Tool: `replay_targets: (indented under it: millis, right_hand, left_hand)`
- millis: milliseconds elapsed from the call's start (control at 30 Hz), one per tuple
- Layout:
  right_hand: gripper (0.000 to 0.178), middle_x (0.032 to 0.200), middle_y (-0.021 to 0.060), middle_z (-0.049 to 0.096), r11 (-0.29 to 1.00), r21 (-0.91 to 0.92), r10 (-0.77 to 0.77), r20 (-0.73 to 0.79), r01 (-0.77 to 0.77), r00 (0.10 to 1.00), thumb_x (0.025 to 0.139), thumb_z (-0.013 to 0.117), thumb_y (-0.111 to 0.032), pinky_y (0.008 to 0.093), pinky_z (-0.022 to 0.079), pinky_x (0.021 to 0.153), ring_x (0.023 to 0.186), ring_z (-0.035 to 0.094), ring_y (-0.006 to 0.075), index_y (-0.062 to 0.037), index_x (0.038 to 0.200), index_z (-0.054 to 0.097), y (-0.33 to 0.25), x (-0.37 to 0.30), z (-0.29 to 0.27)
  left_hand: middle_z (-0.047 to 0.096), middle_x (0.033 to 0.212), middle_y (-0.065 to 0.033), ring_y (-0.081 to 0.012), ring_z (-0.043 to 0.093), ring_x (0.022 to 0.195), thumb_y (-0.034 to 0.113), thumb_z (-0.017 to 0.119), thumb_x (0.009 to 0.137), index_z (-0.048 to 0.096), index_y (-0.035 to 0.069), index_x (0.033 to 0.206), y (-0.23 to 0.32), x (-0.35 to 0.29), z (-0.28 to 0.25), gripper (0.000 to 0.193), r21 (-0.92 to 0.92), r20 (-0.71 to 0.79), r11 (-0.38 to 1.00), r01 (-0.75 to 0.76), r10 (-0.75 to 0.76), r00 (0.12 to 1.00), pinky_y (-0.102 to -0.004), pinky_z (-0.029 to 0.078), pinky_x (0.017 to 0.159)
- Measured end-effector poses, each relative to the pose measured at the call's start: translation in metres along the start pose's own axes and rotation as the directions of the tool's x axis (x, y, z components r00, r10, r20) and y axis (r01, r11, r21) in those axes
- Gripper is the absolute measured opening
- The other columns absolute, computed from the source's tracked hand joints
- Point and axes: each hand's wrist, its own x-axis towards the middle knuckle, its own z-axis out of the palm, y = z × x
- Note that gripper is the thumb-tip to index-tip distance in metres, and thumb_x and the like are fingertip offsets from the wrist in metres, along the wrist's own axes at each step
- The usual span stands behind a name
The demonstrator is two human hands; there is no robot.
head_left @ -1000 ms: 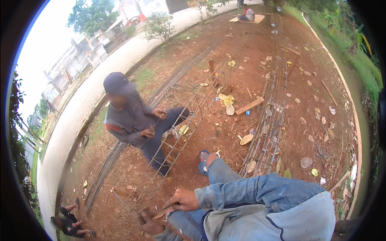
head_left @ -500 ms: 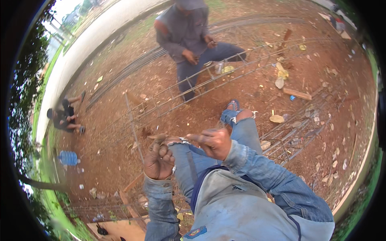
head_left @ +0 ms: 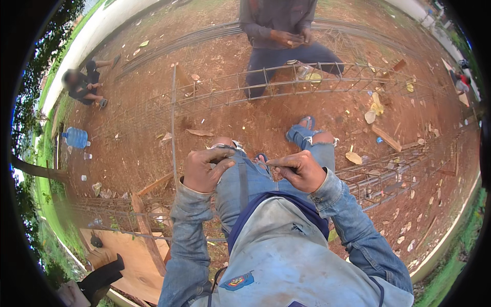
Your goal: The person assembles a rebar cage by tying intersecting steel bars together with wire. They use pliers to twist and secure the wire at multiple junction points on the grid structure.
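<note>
My left hand (head_left: 206,170) is in front of my left knee, its thumb and forefinger pinched together. My right hand (head_left: 300,170) is above my other thigh, with thumb and forefinger also closed in a pinch. A faint thin wire (head_left: 250,159) seems to run between the two sets of fingertips; its ends are too fine to make out. Past my knees lies a long rebar cage (head_left: 225,94) of straight bars and square ties. A single upright-looking steel bar (head_left: 173,123) crosses it, to the left of my left hand.
A co-worker (head_left: 284,41) kneels behind the cage, hands together. Another person (head_left: 84,84) sits at far left near a blue water jug (head_left: 76,137). More rebar cages (head_left: 388,176) lie at right. Wooden pieces (head_left: 146,230) and a plywood sheet (head_left: 128,261) lie at lower left.
My view has shifted, so the cage and co-worker sit differently in it. My hands have moved further apart, and my left fingers have turned from upright into a sideways pinch.
</note>
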Motion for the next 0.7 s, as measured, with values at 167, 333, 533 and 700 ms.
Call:
replay_targets:
  millis: [167, 333, 533, 700]
  right_hand:
    - [0.023, 0.072, 0.0146, 0.062, 0.945, 0.254, 0.197, 0.058, -0.205, 0.979, 0.074, 0.056, -0.002, 0.0298, 0.047, 0.057, 0.063, 0.061, 0.0231, -0.0030, 0.096, 0.062, -0.004, 0.004, 0.022]
    - [0.027, 0.066, 0.0104, 0.060, 0.992, -0.127, -0.012, -0.082, 0.002, 0.997, 0.072, 0.056, 0.000, 0.0306, 0.046, 0.054, 0.058, 0.059, 0.0228, -0.0067, 0.098, 0.061, 0.020, 0.034, 0.036]
    - [0.016, 0.066, 0.0083, 0.060, 0.948, 0.000, 0.292, -0.404, -0.319, 0.867, 0.077, 0.054, 0.000, 0.0231, 0.042, 0.048, 0.053, 0.054, 0.0121, 0.0004, 0.092, 0.060, 0.101, 0.067, 0.041]
    - [0.017, 0.071, 0.0061, 0.062, 0.747, 0.188, 0.665, -0.232, -0.638, 0.710, 0.081, 0.052, -0.006, 0.0236, 0.043, 0.049, 0.055, 0.053, 0.0081, 0.0029, 0.094, 0.059, 0.220, 0.103, 0.060]
  left_hand:
    - [0.060, 0.068, -0.0076, -0.0123, 0.056, 0.058, 0.018, 0.063, 0.077, 0.055, -0.006, 0.102, -0.010, -0.001, 0.007, 0.035, -0.748, 0.123, 0.617, 0.246, -0.235, 0.964, -0.0232, 0.047, 0.051]
    - [0.054, 0.061, -0.0032, -0.0090, 0.050, 0.050, 0.014, 0.060, 0.079, 0.038, -0.008, 0.119, -0.025, 0.006, -0.014, 0.050, -0.963, 0.267, -0.005, 0.270, -0.174, 0.948, -0.0242, 0.050, 0.053]
    - [0.057, 0.068, -0.0049, -0.0104, 0.056, 0.057, 0.009, 0.058, 0.080, 0.039, -0.007, 0.119, -0.074, 0.017, -0.044, 0.046, -0.900, 0.069, 0.371, 0.231, -0.402, 0.913, -0.0228, 0.051, 0.056]
    - [0.059, 0.073, -0.0068, -0.0102, 0.057, 0.061, 0.007, 0.057, 0.080, 0.050, -0.004, 0.109, -0.158, 0.062, -0.020, 0.032, -0.710, -0.116, 0.552, 0.437, -0.704, 0.701, -0.0217, 0.050, 0.056]
